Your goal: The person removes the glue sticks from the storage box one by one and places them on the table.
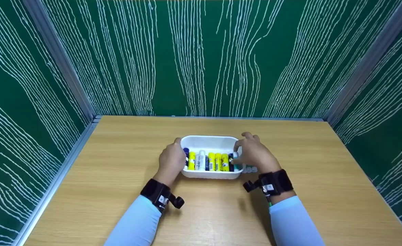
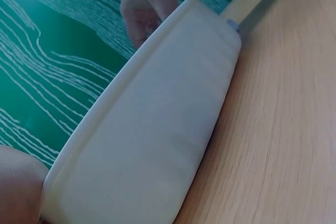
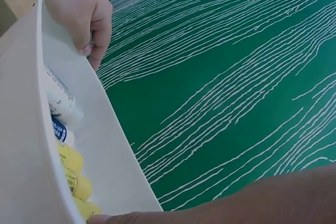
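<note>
A white plastic tray [image 1: 209,175] sits on the table, with a row of glue sticks in it: several yellow glue sticks [image 1: 218,162], a white one [image 1: 201,160] and dark blue ones among them. My left hand [image 1: 172,158] grips the tray's left end; in the right wrist view that hand [image 3: 79,11] has its fingers over the rim. At the other end, my right hand [image 1: 257,155] reaches over the rim, thumb and fingers pinching a teal glue stick with a white cap [image 1: 235,155]. The left wrist view mostly shows the tray's outer wall [image 2: 147,108].
Just right of the tray, partly under my right hand, lie small pale capped ends [image 1: 250,169]. The wooden table [image 1: 208,212] is bounded by green walls [image 1: 160,68] with white wavy lines and grey metal frame bars [image 1: 61,54].
</note>
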### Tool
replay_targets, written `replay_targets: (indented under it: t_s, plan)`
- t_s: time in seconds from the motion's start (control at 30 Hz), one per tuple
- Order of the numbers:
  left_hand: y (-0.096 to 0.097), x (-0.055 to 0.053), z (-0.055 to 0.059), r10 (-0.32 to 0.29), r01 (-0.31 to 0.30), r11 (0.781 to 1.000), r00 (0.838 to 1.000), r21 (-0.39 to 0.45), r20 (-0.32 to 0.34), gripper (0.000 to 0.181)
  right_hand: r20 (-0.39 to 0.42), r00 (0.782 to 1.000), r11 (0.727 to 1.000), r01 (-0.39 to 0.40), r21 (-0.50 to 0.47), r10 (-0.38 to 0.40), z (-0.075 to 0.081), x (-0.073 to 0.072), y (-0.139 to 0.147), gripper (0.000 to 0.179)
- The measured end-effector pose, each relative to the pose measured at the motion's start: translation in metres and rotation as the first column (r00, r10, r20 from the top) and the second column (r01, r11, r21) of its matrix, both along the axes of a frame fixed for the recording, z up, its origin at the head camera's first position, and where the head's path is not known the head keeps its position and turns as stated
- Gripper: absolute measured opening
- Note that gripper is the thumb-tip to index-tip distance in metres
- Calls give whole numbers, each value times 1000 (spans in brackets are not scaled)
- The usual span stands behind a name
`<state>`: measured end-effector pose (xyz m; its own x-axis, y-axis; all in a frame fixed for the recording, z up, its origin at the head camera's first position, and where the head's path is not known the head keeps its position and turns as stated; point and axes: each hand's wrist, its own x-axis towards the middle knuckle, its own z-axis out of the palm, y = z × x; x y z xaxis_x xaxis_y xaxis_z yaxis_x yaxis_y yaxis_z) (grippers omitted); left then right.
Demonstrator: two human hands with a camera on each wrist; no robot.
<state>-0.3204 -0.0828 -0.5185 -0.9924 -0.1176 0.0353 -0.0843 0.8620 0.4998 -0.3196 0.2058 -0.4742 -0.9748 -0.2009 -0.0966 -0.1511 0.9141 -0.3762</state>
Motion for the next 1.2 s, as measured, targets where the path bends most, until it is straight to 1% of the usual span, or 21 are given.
replay_targets:
  t_s: [0.17, 0.33, 0.43, 0.57, 0.67, 0.77, 0.87, 1.03, 1.2]
  plan:
    - [1, 0, 1, 8, -8, 1000, 1000, 4, 13, 48, 10, 1000, 1000, -29, 4, 29, 8, 4, -3, 27]
    - [2, 0, 1, 11, -12, 1000, 1000, 10, 20, 48, 1, 999, 999, -52, 15, 52, 13, 8, -9, 29]
    - [2, 0, 1, 12, -12, 1000, 1000, 14, 22, 48, 5, 998, 998, -64, 5, 64, 14, 11, -13, 29]
    - [2, 0, 2, 12, -12, 1000, 1000, 21, 23, 49, -4, 996, 996, -89, -10, 88, 15, 14, -18, 22]
    - [2, 1, 2, 10, -10, 1000, 1000, 23, 14, 49, -32, 993, 994, -111, -9, 110, 14, 15, -21, 17]
    - [2, 1, 1, 5, -5, 1000, 1000, 20, 5, 49, -60, 988, 989, -145, -1, 145, 12, 15, -25, 14]
    - [2, 2, 1, 2, -2, 1000, 1000, 21, 5, 49, -68, 981, 984, -180, 12, 181, 9, 15, -29, 12]
    - [2, 3, 2, 6, -7, 1000, 1000, 27, 17, 50, -42, 971, 972, -233, 34, 234, 5, 13, -33, 13]
    - [2, 2, 2, 15, -16, 999, 1000, 34, 25, 49, 36, 973, 972, -231, 33, 230, 5, 12, -35, 23]
